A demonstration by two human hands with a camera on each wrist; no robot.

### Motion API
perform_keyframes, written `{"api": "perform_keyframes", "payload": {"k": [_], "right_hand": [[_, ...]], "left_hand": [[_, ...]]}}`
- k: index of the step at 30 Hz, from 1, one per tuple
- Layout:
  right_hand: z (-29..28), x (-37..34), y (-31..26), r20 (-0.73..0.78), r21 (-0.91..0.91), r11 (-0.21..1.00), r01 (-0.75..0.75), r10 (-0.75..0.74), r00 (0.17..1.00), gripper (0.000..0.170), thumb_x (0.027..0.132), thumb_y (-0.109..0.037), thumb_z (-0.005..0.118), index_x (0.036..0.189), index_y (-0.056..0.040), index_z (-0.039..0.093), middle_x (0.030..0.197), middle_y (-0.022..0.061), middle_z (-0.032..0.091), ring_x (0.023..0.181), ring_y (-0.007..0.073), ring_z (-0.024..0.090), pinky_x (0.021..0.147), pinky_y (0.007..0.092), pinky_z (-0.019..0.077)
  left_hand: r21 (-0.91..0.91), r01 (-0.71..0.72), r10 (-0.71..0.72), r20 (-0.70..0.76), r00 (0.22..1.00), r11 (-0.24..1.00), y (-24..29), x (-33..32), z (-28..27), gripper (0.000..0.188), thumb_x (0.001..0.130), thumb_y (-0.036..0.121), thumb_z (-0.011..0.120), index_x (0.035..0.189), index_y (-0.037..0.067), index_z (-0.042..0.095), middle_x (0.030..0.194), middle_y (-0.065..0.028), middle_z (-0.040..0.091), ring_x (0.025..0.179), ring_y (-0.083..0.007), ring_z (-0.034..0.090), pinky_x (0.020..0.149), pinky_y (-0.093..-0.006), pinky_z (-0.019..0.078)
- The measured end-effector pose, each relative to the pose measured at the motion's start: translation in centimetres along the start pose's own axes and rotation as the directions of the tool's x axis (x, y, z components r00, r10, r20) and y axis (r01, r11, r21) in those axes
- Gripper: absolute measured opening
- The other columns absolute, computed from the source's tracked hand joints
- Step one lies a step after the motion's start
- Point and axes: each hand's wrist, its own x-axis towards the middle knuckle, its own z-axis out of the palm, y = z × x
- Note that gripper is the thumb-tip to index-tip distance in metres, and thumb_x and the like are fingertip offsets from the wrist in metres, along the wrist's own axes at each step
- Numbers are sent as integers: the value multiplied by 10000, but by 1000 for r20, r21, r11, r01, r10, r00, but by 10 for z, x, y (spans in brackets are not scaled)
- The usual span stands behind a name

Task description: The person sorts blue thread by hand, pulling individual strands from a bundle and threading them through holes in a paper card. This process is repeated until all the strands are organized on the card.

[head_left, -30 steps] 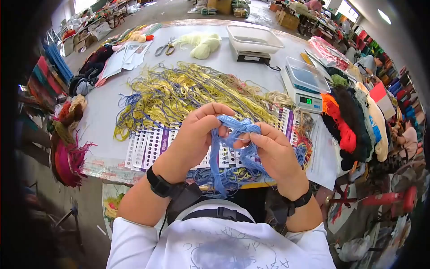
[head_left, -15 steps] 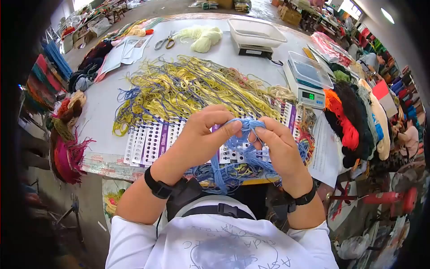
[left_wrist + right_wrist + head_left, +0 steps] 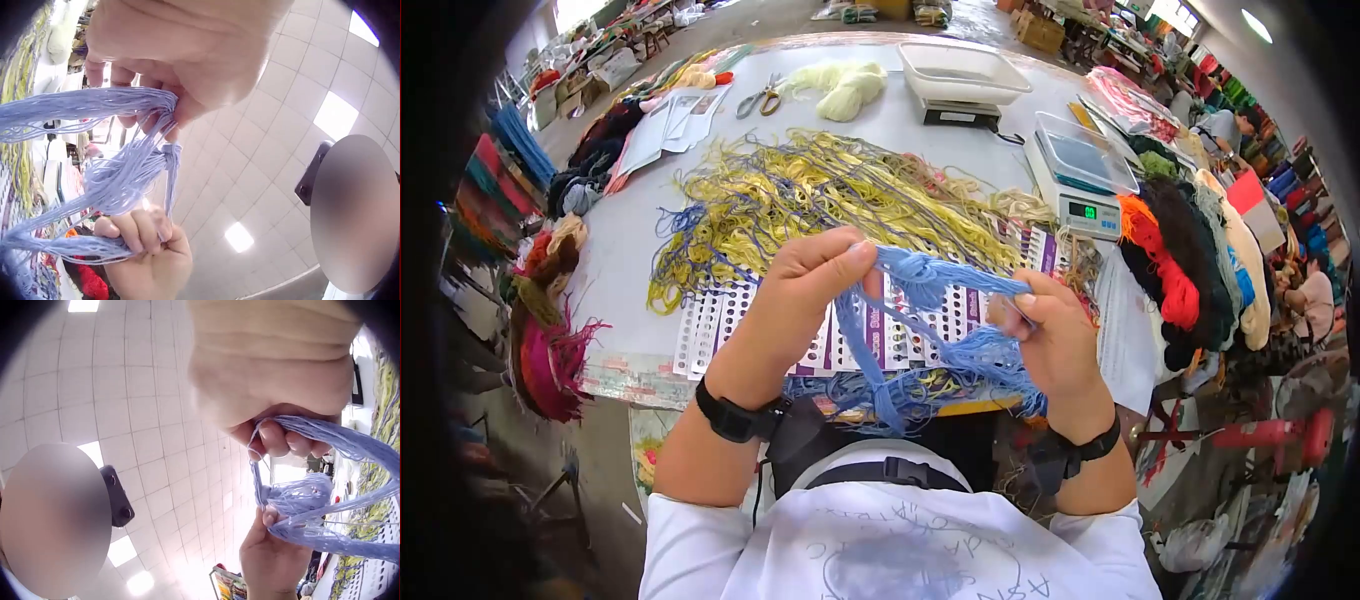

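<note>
A light blue hank of thread (image 3: 922,280) is stretched between the two hands, a knotted bunch in its middle and long loops hanging below. My left hand (image 3: 815,272) pinches one end between thumb and fingers. On the other side my right hand (image 3: 1060,345) grips the hank with curled fingers. In the left wrist view the strands (image 3: 81,109) pass over the left fingers, and the bunch lies between both hands. A thin loose thread (image 3: 253,440) loops by the right thumb in the right wrist view.
Yellow-green and purple threads (image 3: 810,195) lie across white punched cards (image 3: 718,325) on the table. More blue threads (image 3: 930,385) lie along the front edge. Behind are scissors (image 3: 770,97), a pale yellow hank (image 3: 850,90) and a digital scale (image 3: 1088,212). Coloured yarns (image 3: 1175,290) line the right side.
The hands came close together at the bunch, then moved apart, the left hand leftward and the right hand rightward. The blue hank is now drawn out between them.
</note>
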Motion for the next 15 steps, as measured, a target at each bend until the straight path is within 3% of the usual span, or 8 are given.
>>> {"api": "perform_keyframes", "payload": {"k": [2,3,5,9,12,13,15], "right_hand": [[10,0,-1,-109,-224,975,-12,-13,994,208,860,-158,398,822,-7,537,773,54,541,747,128,484,728,237,364],[14,1,-1,-109,-222,975,-11,-13,994,208,860,-158,398,822,-7,537,773,54,541,747,128,484,728,237,364],[20,4,-2,-47,0,996,-91,91,995,219,881,-181,415,859,-1,538,826,86,579,811,163,546,783,274,415],[23,9,1,63,60,973,-224,220,973,249,903,-225,450,910,1,554,881,108,602,854,181,579,791,307,452],[25,10,3,233,166,942,-291,249,940,260,912,-245,533,949,10,570,635,3,475,582,84,438,584,249,358],[24,10,4,308,177,955,-240,178,935,245,919,-228,539,933,15,569,553,-45,359,497,54,309,505,228,262],[23,6,-7,290,157,948,-276,223,931,242,928,-227,525,911,11,565,541,-46,349,480,53,297,482,227,249]], "left_hand": [[22,2,-2,15,1000,1000,-1,-1,0,328,939,222,471,691,25,554,720,-14,531,721,-108,486,690,-254,366],[0,21,-21,25,999,1000,-1,-1,1,315,941,221,473,710,25,561,729,-16,544,728,-107,497,700,-249,373],[-20,39,-38,35,999,999,0,-2,5,303,942,220,475,729,26,567,738,-19,558,736,-105,508,709,-245,379],[-122,59,-53,52,997,991,2,-2,11,275,939,216,489,753,33,578,767,-37,593,762,-114,543,728,-246,405],[-159,50,-41,59,997,986,6,-3,12,284,938,228,493,736,44,571,746,-41,587,736,-118,540,706,-262,415],[-185,99,-85,84,993,978,7,-5,8,323,948,254,476,715,47,561,722,-24,564,715,-102,513,696,-248,402],[-211,144,-124,104,987,967,7,-8,1,362,959,281,460,695,51,551,698,-8,541,695,-87,486,687,-235,389]]}}
